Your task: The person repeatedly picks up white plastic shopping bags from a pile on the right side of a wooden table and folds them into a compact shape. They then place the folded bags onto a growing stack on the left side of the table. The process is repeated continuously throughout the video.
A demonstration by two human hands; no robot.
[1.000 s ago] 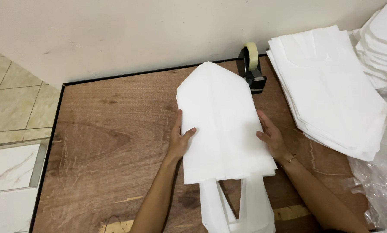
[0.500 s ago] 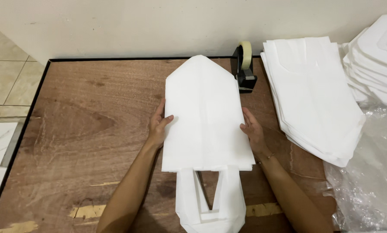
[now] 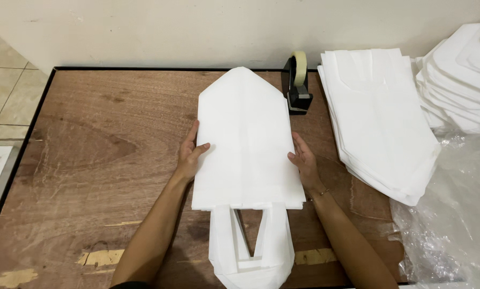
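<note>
On the wooden table (image 3: pixel 90 155), the left hand (image 3: pixel 189 152) lies flat and released against the left edge of a folded white bag (image 3: pixel 245 139), thumb resting on top. The bag lies mid-table, pointed end toward the wall, its looped handles (image 3: pixel 250 249) trailing toward the person. The right hand (image 3: pixel 304 160) presses open-fingered against the opposite edge. Beyond sits a black tape dispenser (image 3: pixel 296 85), then a stack of white bags (image 3: pixel 376 118) and crumpled clear plastic (image 3: pixel 454 214).
</note>
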